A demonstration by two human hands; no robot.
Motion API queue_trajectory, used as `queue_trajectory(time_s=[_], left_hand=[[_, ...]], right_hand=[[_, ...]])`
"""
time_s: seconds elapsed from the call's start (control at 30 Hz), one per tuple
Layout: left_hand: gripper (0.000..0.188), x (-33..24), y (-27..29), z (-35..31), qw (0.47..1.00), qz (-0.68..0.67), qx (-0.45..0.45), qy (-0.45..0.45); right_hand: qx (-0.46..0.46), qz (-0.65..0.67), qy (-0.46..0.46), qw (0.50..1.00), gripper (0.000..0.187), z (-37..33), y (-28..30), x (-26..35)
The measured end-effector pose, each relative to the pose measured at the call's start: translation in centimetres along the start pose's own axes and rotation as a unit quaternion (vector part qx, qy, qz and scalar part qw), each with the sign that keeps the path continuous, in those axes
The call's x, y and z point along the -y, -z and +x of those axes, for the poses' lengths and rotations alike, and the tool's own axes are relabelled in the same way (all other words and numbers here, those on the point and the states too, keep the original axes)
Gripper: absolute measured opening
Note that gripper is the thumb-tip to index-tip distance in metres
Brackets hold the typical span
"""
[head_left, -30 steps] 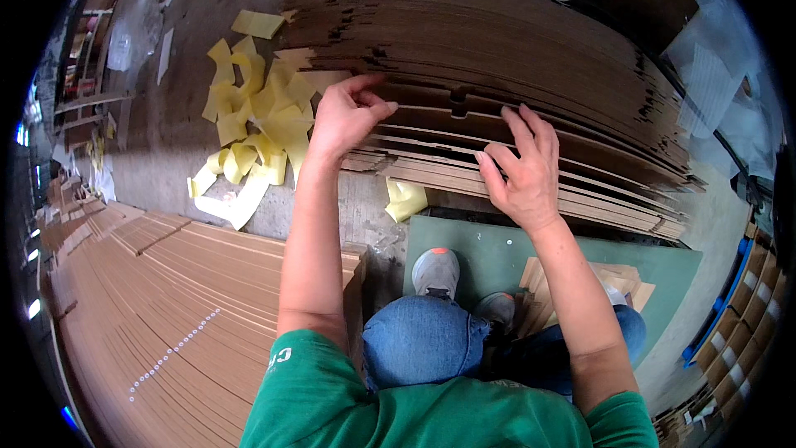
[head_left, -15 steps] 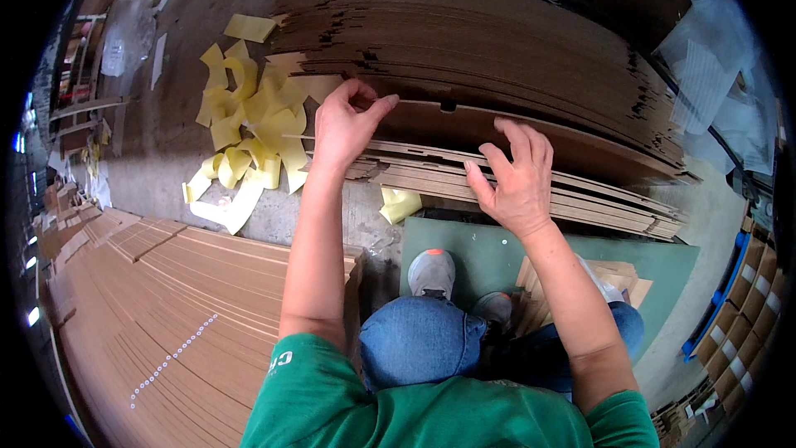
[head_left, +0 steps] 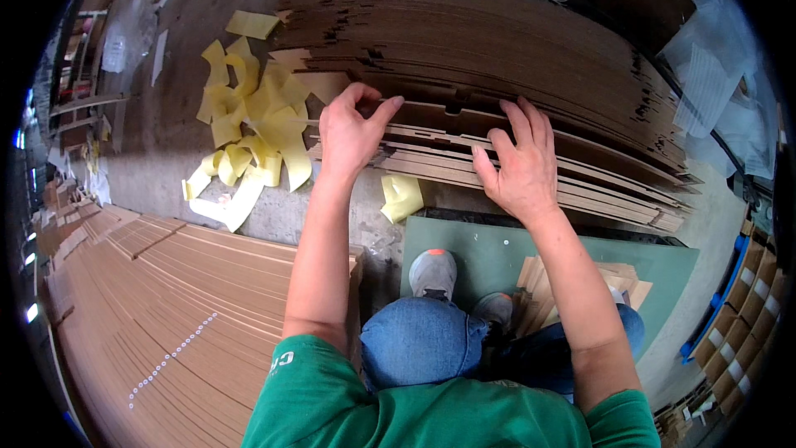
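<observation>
The left hand [head_left: 352, 131] pinched the edge of a sheet in the stack of flat cardboard sheets [head_left: 497, 58] ahead of the knees, the right hand [head_left: 518, 162] lay open, fingers spread, upon it, yellow strips [head_left: 249, 129] nearby left.

We see even, soft daylight, faint shadows, sharp centre focus, and strong fisheye bending toward the black rim.

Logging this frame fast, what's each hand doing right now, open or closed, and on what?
Left hand: fingers pinched shut on a cardboard sheet edge in the stack.
Right hand: open, fingers spread, lying flat on the cardboard stack.
</observation>
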State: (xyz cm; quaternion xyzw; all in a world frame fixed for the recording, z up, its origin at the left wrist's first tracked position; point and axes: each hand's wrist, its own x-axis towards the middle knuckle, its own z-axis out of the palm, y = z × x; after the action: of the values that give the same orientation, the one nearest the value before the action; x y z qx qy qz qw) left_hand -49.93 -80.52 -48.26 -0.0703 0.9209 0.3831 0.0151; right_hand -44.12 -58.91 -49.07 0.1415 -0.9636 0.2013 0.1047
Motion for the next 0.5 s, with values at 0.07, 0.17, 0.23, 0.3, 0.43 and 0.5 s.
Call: queue_trajectory(time_s=[0.07,0.17,0.23,0.3,0.43,0.5], left_hand=[[0.031,0.2,-0.1,-0.2,1.0,0.001,-0.01,-0.015],[0.03,-0.1,0.3,-0.4,1.0,0.006,0.014,0.006],[0.029,0.0,0.4,-0.6,0.999,-0.02,0.021,0.019],[0.029,0.2,0.5,-0.8,0.998,-0.038,0.029,0.032],[0.038,1.0,0.6,-1.0,0.996,-0.067,0.045,0.038],[0.044,0.8,1.4,-1.0,0.995,-0.055,0.073,0.045]], right_hand=[[0.004,0.004,-0.001,1.0,0.029,-0.2,0.1,0.0],[0.006,0.008,-0.004,1.0,0.028,-0.4,0.1,0.1],[0.006,0.007,-0.006,1.0,0.027,-0.5,0.0,0.3],[0.009,0.003,-0.008,1.0,0.026,-0.6,0.3,0.4],[-0.004,0.033,-0.001,0.999,0.022,-0.7,0.3,0.7],[-0.031,0.046,0.001,0.998,0.022,-1.1,0.5,0.9]])
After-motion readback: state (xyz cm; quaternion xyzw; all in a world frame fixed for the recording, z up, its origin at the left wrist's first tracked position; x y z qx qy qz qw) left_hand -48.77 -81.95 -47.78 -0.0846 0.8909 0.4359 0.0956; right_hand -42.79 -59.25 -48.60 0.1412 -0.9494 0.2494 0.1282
